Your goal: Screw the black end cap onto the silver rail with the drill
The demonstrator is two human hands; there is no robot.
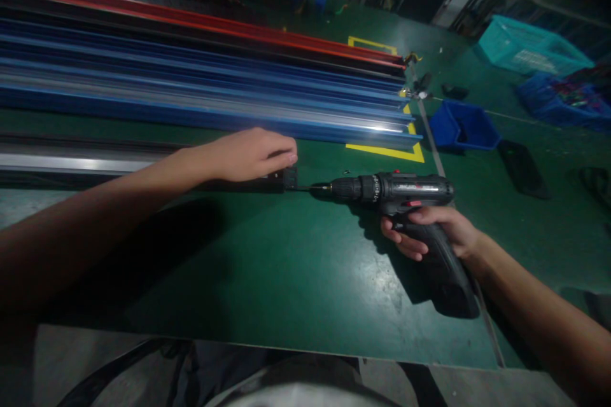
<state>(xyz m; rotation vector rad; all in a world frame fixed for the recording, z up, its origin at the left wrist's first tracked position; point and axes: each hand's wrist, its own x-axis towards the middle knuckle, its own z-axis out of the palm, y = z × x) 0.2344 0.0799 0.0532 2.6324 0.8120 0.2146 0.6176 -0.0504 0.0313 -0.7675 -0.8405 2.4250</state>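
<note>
My right hand [424, 232] is wrapped round the grip of a black cordless drill [415, 189], lying level with its bit pointing left. The tip of the long thin bit [303, 188] meets the black end piece [290, 178] of a dark metal profile [95, 162]. Over that same end rests my left hand [252, 154], its fingers curled down on the profile from above. A small screw [347, 172] lies on the green table just beyond the bit.
Blue metal profiles [214, 98] and a red one [191, 16] lie side by side behind. Yellow tape [386, 152] marks the table. To the right stand a blue bin [461, 127], a turquoise basket [529, 48] and another blue bin [563, 102]. A black flat object [524, 168] lies nearby.
</note>
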